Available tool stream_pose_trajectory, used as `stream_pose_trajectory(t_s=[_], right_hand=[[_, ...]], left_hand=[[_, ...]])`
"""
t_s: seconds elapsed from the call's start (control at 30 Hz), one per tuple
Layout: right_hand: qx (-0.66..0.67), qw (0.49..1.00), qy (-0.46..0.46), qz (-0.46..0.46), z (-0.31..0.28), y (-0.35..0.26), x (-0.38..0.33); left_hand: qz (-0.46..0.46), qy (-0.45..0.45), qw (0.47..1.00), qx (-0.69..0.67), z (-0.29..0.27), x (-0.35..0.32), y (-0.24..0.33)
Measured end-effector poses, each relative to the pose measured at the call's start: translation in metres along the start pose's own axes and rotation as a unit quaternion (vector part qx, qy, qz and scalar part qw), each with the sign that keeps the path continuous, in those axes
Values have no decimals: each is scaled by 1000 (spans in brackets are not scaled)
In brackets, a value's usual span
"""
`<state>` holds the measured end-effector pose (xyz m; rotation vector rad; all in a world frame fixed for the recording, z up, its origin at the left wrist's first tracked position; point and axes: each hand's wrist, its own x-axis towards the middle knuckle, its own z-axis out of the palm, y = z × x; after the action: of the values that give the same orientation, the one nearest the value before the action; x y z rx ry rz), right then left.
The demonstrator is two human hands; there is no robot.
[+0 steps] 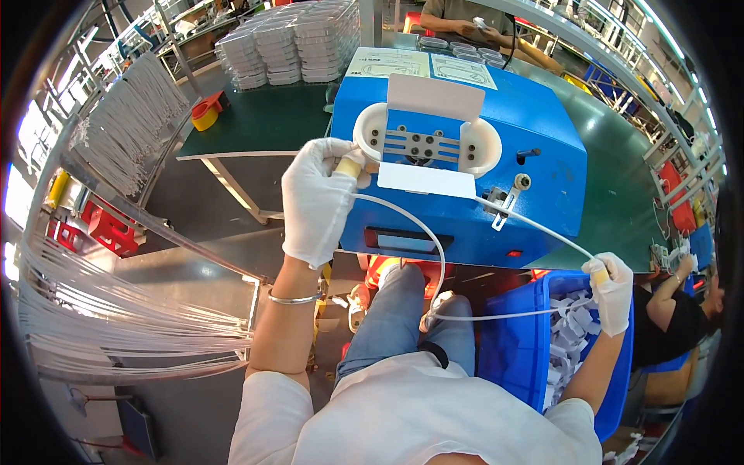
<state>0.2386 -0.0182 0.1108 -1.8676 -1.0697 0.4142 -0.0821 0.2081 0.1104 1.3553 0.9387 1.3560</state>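
Note:
My left hand (316, 198), in a white glove, pinches one end of a white cable (434, 240) against the left white cup of a blue winding machine (496, 155). The cable loops down past my knees and comes back up. My right hand (612, 291), also gloved, holds the cable's other stretch out to the right, above a blue bin (511, 349). A metal guide clip (500, 208) on the machine's front touches the cable. Both thumbs wear yellowish tape.
Many white cables (116, 325) hang over a rack at my left. Stacked clear trays (294, 43) and a yellow tape roll (205, 116) sit on the green table (263, 124). The blue bin holds coiled white cables. Other people work at the far end and at right.

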Motion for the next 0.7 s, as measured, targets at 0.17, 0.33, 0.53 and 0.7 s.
stream_pose_trajectory(t_s=[0.17,0.33,0.53,0.7], right_hand=[[-71,995,49,-46,-31,2,18],[-118,979,126,-108,-60,-11,73],[-218,952,85,-199,-42,3,160],[-212,970,46,-106,-31,13,167]], left_hand=[[155,20,982,108,3,-3,-16],[149,21,982,117,2,-5,-11],[104,49,992,52,-5,-31,-12],[-34,-37,996,77,-41,-65,-2]])
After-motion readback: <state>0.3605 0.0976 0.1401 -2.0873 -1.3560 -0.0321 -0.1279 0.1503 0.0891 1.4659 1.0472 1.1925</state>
